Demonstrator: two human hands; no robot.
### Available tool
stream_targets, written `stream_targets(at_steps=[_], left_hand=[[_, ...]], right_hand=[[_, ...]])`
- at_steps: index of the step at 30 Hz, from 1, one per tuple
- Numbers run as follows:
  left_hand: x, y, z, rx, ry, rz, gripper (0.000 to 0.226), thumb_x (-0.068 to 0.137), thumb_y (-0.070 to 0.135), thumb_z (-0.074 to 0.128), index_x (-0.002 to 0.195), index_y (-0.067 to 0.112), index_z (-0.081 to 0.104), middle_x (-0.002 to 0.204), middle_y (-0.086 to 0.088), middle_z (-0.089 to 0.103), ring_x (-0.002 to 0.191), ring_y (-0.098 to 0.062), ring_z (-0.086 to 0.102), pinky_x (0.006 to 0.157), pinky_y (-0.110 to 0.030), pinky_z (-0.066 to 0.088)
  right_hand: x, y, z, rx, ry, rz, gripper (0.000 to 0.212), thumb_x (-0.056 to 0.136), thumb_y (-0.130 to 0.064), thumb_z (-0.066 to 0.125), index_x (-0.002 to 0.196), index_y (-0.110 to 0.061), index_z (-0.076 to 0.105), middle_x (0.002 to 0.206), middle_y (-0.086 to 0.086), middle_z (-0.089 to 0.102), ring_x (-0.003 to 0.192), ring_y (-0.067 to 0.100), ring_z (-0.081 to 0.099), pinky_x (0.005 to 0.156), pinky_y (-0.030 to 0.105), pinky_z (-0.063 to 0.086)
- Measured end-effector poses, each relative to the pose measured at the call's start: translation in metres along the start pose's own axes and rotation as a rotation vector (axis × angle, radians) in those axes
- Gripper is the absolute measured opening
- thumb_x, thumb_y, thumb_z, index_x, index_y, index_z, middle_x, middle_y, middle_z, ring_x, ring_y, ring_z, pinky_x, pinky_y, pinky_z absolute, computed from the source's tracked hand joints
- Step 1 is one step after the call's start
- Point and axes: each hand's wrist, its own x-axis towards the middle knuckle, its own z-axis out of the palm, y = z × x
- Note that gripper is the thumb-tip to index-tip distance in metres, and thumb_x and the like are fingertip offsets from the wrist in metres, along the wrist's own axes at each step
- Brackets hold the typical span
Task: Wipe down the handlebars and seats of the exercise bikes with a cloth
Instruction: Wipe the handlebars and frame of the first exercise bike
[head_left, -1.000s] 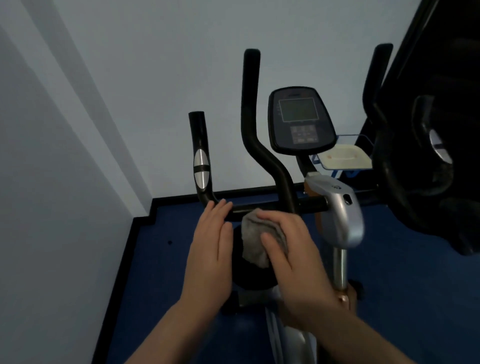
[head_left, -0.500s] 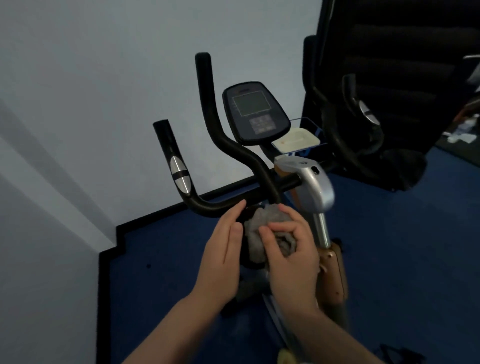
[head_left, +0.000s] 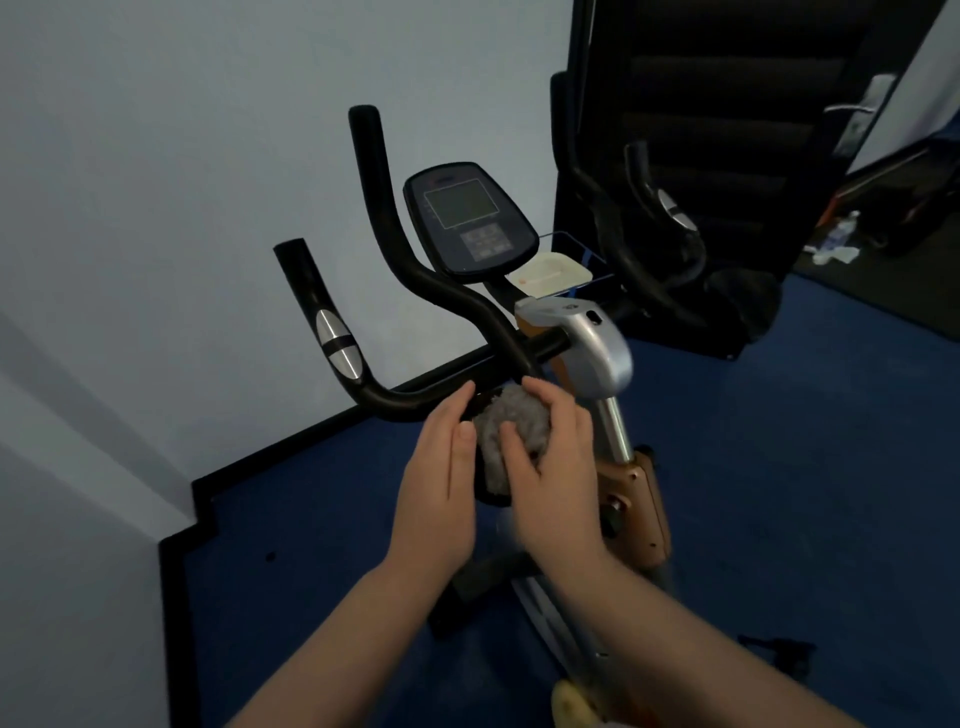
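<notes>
Right hand (head_left: 550, 457) bunches the fuzzy grey cloth (head_left: 511, 434) just below the black tubular handlebar (head_left: 415, 400), left hand (head_left: 441, 467) flat-fingered alongside, and the smart play is wrapping that cloth round the bar and sliding outward.

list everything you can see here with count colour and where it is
exercise bike handlebars: 1 set, black with silver sensor pads, centre
console: 1, black, grey screen, behind handlebars
silver post housing: 1, right of handlebars
cloth: 1, grey, bunched just below the crossbar
tray: 1, cream, behind console
second machine: 1, black, right rear
floor: blue
left hand: 1, fingers straight, beside cloth
right hand: 1, grips cloth
</notes>
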Motion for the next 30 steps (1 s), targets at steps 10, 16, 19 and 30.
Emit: stream_targets(at_steps=[10,16,19,30], left_hand=[[0.0,-0.001,0.002,0.04,0.021,0.013,0.049,0.099,0.039,0.029,0.143,0.023,0.042,0.143,0.011,0.046,0.128,0.008,0.041,0.103,-0.008,0.033],[0.0,-0.003,0.004,0.037,0.064,0.02,0.046,0.1,0.036,0.03,0.143,0.023,0.044,0.141,0.012,0.048,0.128,0.005,0.043,0.105,-0.012,0.036],[-0.001,-0.003,0.005,0.038,0.072,0.024,0.045,0.101,0.035,0.031,0.142,0.024,0.045,0.14,0.012,0.05,0.128,0.002,0.045,0.106,-0.018,0.038],[0.0,-0.002,0.017,-0.034,0.213,0.015,0.044,0.101,0.03,0.032,0.14,0.018,0.048,0.134,0.012,0.056,0.126,-0.002,0.05,0.104,-0.022,0.041]], right_hand=[[0.004,0.004,-0.006,0.025,-0.06,0.041,0.037,0.096,-0.034,0.054,0.131,-0.038,0.041,0.124,-0.008,0.05,0.109,0.005,0.055,0.09,0.033,0.053],[0.008,0.004,-0.01,0.059,-0.155,0.048,0.039,0.096,-0.024,0.056,0.131,-0.038,0.044,0.125,-0.009,0.052,0.114,0.005,0.055,0.093,0.032,0.052],[0.006,0.003,-0.018,0.084,-0.183,0.08,0.039,0.096,-0.025,0.057,0.129,-0.041,0.042,0.123,-0.007,0.056,0.112,0.007,0.058,0.091,0.033,0.054],[0.071,-0.046,-0.031,-0.398,-0.638,0.076,0.042,0.086,-0.011,0.052,0.125,-0.027,0.054,0.113,-0.002,0.06,0.102,0.015,0.056,0.086,0.033,0.051]])
